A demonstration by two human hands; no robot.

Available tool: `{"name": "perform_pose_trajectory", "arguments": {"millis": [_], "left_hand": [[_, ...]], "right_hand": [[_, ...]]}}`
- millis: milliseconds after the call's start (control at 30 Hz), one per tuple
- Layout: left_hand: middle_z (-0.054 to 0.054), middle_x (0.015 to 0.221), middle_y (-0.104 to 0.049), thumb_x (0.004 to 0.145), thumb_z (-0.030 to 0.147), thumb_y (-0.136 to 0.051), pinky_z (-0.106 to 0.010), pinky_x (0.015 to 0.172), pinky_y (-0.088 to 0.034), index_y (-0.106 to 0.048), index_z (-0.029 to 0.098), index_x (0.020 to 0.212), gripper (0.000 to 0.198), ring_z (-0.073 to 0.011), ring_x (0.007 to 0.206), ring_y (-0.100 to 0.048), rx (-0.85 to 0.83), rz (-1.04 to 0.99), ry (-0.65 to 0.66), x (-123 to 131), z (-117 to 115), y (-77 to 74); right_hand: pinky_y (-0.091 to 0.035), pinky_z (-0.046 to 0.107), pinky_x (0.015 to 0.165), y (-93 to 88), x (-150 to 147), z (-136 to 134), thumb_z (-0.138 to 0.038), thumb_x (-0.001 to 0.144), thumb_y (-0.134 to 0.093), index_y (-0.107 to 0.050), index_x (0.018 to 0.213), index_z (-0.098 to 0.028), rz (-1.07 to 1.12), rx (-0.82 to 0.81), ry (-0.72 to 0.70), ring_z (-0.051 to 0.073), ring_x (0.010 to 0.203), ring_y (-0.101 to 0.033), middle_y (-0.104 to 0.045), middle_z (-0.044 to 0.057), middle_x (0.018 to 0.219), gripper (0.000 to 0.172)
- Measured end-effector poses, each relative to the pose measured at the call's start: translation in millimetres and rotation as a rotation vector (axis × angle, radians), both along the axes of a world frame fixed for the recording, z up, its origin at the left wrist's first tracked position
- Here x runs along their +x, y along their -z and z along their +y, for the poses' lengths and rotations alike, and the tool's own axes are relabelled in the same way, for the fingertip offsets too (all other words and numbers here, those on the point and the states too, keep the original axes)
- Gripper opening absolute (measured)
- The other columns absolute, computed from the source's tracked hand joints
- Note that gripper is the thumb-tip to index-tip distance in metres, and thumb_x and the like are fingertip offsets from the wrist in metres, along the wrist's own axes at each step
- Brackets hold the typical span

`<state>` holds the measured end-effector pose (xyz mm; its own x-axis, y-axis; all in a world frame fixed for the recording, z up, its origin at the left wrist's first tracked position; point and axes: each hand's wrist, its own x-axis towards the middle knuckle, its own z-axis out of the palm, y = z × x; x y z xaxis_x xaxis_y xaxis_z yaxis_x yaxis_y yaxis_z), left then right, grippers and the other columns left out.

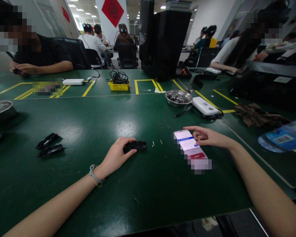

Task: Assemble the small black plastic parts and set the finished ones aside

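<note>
On the green tabletop, my left hand [117,152] has its thumb and fingers closed round a small black plastic part [141,145] that lies flat. Its exact kind does not show. Just right of the part are several tiny white slivers [153,143]. My right hand [204,135] hovers at the right edge of a smartphone [187,142] with a lit screen, index finger stretched over its top and the other fingers curled, holding nothing. Two more black parts [50,150] rest to the left of my left hand.
Beyond the phone stand a metal bowl [179,98] with dark pieces and a white power bank [205,107] with a cable. A water bottle [281,135] and a brown cloth [258,115] lie at right. Metal bowls [1,110] sit far left. A yellow box [118,86] holds cables; people sit opposite.
</note>
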<state>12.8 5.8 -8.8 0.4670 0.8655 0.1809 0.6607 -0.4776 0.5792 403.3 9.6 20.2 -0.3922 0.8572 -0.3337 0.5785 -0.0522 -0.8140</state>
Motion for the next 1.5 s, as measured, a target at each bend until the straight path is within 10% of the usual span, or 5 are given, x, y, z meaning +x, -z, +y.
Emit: {"name": "perform_pose_trajectory", "arguments": {"millis": [433, 567, 767, 967, 1500], "left_hand": [[-0.004, 0.099, -0.057, 0.078, 0.027, -0.055, -0.035, 0.078, -0.046, -0.052, 0.022, 0.108, 0.030, -0.0195, 0.092, -0.053, 0.006, 0.008, -0.005, 2, 0, -1.6], [-0.004, 0.099, -0.057, 0.079, 0.027, -0.056, -0.035, 0.080, -0.045, -0.051, 0.021, 0.109, 0.031, -0.0196, 0.093, -0.053, -0.002, 0.002, 0.001, 3, 1, -2.5], [-0.004, 0.099, -0.056, 0.078, 0.027, -0.056, -0.036, 0.081, -0.045, -0.051, 0.021, 0.108, 0.031, -0.0195, 0.094, -0.052, -0.001, -0.005, 0.008, 2, 0, -2.5], [-0.004, 0.100, -0.056, 0.078, 0.028, -0.056, -0.035, 0.079, -0.046, -0.051, 0.022, 0.109, 0.032, -0.0199, 0.094, -0.053, 0.023, -0.003, 0.013, 1, 0, 0.7], [-0.004, 0.100, -0.056, 0.078, 0.027, -0.056, -0.036, 0.082, -0.045, -0.051, 0.021, 0.108, 0.031, -0.0192, 0.093, -0.053, 0.064, 0.004, 0.051, 2, -1, 1.3]], "right_hand": [[-0.047, 0.029, 0.069, 4.7, 4, -4, -0.038, 0.071, -0.059, -0.025, 0.133, -0.024, -0.017, 0.066, 0.045, 0.015, 0.079, -0.052, -0.052, 0.007, 0.103, 0.072], [-0.048, 0.036, 0.076, 5.1, -7, -25, -0.049, 0.069, -0.056, -0.023, 0.134, -0.025, -0.256, 0.166, 0.186, 0.022, 0.092, -0.053, -0.038, 0.011, 0.131, 0.077], [-0.042, 0.050, 0.080, 10.8, -66, -84, -0.067, 0.057, -0.055, -0.013, 0.138, -0.014, -0.759, 0.475, 0.442, 0.039, 0.107, -0.045, -0.038, 0.020, 0.130, 0.106], [-0.044, 0.047, 0.071, 16.2, -88, -101, -0.064, 0.064, -0.048, -0.010, 0.138, -0.011, -0.899, 0.527, 0.537, 0.038, 0.092, -0.052, -0.048, 0.022, 0.114, 0.099], [-0.039, 0.051, 0.074, 9.8, 54, -64, -0.071, 0.058, -0.050, -0.006, 0.138, -0.006, -0.931, 0.244, 0.722, 0.048, 0.105, -0.043, -0.035, 0.030, 0.125, 0.112]]}}
